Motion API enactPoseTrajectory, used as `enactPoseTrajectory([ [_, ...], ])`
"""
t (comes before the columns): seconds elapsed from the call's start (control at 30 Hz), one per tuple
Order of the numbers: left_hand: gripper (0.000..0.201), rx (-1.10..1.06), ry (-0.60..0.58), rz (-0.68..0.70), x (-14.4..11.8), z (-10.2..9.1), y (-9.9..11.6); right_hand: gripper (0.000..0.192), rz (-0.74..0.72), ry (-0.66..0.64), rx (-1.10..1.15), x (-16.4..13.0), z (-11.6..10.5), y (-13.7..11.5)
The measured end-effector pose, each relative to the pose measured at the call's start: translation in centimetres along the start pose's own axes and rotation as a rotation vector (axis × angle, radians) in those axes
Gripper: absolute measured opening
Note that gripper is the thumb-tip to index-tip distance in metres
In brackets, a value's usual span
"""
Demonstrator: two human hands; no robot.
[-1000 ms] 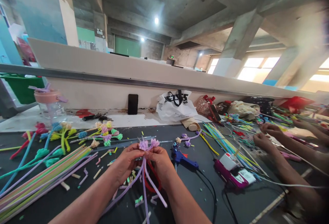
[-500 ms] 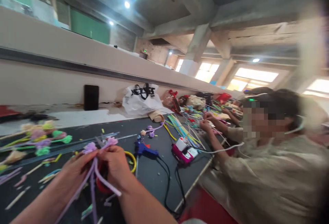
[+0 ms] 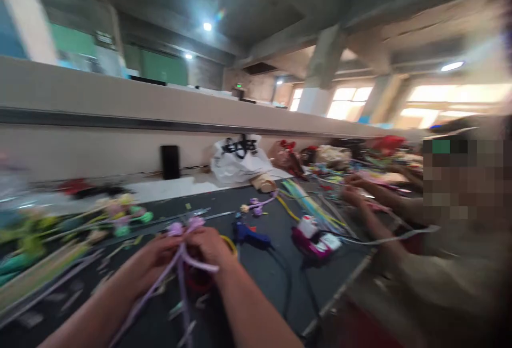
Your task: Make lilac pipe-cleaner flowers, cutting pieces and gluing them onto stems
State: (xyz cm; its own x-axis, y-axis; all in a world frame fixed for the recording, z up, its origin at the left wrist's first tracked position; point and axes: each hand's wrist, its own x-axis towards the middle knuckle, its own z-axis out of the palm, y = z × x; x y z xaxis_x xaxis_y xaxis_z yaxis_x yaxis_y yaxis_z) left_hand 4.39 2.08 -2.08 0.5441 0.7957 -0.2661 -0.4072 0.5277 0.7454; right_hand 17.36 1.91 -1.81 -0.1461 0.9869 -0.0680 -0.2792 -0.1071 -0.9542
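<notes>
My left hand is closed on lilac pipe-cleaner stems, just below a small fuzzy flower head. My right hand pinches beside it, under a second lilac flower head. Several stems hang down between my wrists, and one bends out across my right hand. Beneath that hand a red round object is partly hidden, with a yellow ring behind it. A blue glue gun lies to the right. Past it rests another lilac pipe-cleaner flower.
Pipe-cleaner flowers and scraps lie at left. A magenta and white power strip with cables sits on the dark table. Behind are a black phone-like slab and a white bag. At right a co-worker handles something.
The view has swung left, so the table and co-worker appear further right and more blurred. Both hands keep their hold on the lilac pipe-cleaner flowers, with little change in grip.
</notes>
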Motion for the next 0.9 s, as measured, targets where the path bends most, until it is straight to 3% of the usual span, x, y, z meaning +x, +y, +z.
enactPoseTrajectory([
  [0.07, 0.008, 0.074, 0.043, 0.034, -0.8, 1.0, 0.9, 0.02, 0.051, -0.04, -0.004, 0.5, -0.5, -0.1],
  [0.17, 0.014, 0.089, 0.203, 0.15, -1.6, 1.7, 1.8, 0.021, 0.086, -0.096, -0.037, 1.2, -0.7, 0.0],
  [0.4, 0.044, 0.198, 0.388, 0.363, -5.8, 1.2, 1.1, 0.022, 0.163, -0.117, -0.246, 0.2, -0.2, 0.3],
  [0.53, 0.04, 0.557, 0.55, 0.439, -8.8, -1.6, 3.4, 0.024, 0.175, -0.092, -0.247, 0.9, -0.6, 0.4],
  [0.6, 0.034, 0.842, 0.636, 0.428, -10.6, -3.7, 5.7, 0.022, 0.143, -0.076, -0.179, 1.1, -0.9, 0.1],
  [0.7, 0.025, 1.363, 0.859, 0.443, -12.9, -7.2, 8.9, 0.023, 0.061, -0.066, -0.023, 1.0, -1.3, -1.0],
  [0.8, 0.018, 1.475, 0.89, 0.373, -13.4, -9.8, 9.9, 0.024, -0.025, -0.076, 0.131, 0.4, -1.6, -2.5],
  [0.9, 0.011, 1.577, 0.885, 0.282, -12.4, -11.4, 8.7, 0.017, -0.095, -0.115, 0.335, -0.2, -2.3, -3.9],
])
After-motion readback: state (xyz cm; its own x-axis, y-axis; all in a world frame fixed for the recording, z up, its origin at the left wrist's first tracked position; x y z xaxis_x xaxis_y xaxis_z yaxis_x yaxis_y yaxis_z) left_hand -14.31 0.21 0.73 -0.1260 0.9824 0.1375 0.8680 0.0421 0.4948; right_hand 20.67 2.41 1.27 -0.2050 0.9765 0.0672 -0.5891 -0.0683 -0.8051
